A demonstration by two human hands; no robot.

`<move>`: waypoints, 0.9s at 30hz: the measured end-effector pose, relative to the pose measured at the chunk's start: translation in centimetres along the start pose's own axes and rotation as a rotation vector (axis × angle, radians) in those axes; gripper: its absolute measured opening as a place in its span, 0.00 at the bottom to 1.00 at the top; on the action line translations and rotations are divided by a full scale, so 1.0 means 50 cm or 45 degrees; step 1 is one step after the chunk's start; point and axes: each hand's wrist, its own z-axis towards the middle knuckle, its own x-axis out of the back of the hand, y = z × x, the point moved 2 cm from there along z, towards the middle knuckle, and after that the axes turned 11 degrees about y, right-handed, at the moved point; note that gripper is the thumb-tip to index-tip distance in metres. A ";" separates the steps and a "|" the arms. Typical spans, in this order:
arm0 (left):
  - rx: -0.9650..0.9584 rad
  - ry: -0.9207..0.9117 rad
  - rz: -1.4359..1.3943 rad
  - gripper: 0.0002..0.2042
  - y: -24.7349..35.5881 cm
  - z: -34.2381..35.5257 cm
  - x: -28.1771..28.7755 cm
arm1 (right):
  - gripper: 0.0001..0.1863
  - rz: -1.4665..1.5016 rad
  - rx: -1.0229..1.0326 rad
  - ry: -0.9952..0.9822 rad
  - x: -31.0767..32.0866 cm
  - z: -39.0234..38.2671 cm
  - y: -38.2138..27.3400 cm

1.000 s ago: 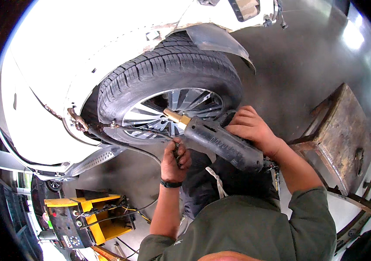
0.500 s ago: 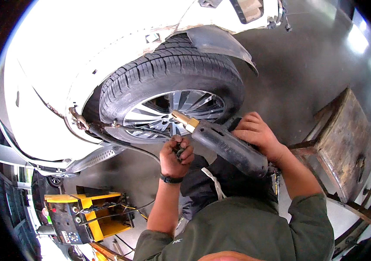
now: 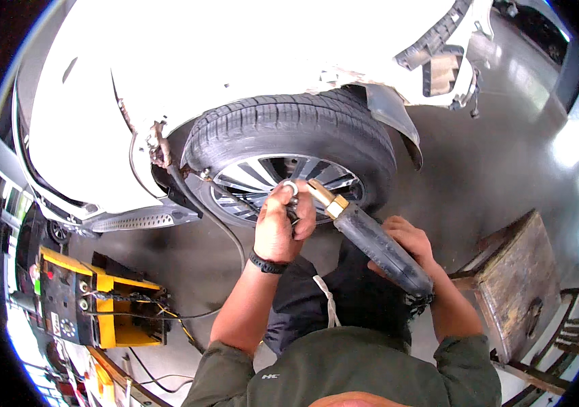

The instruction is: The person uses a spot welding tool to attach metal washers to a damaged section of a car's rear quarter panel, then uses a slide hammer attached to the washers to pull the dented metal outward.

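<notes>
Left hand (image 3: 281, 227), fingertips pinched on a small shiny ring (image 3: 295, 184), is up against the view of the car wheel (image 3: 296, 132); the right hand (image 3: 408, 243) curls round a black, brass-tipped tool (image 3: 381, 249). Dark cable (image 3: 202, 207) droops leftward, yellow machine (image 3: 105, 319) beyond, worn stand (image 3: 520, 292) over right.

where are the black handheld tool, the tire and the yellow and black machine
black handheld tool (image 3: 383, 249): head view, on the middle of its dark body
tire (image 3: 289, 140): head view, on its upper sidewall
yellow and black machine (image 3: 105, 308): head view, on its yellow frame
</notes>
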 end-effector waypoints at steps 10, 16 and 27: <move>-0.277 -0.311 -0.226 0.20 0.047 -0.033 -0.053 | 0.18 0.433 -0.237 -0.152 -0.035 0.026 -0.073; -0.268 -0.383 -0.224 0.20 0.057 -0.022 -0.029 | 0.14 0.487 -0.459 -0.198 -0.044 0.011 -0.089; -0.324 -0.294 -0.039 0.22 0.066 -0.023 0.011 | 0.19 0.606 -0.612 -0.309 -0.059 -0.007 -0.048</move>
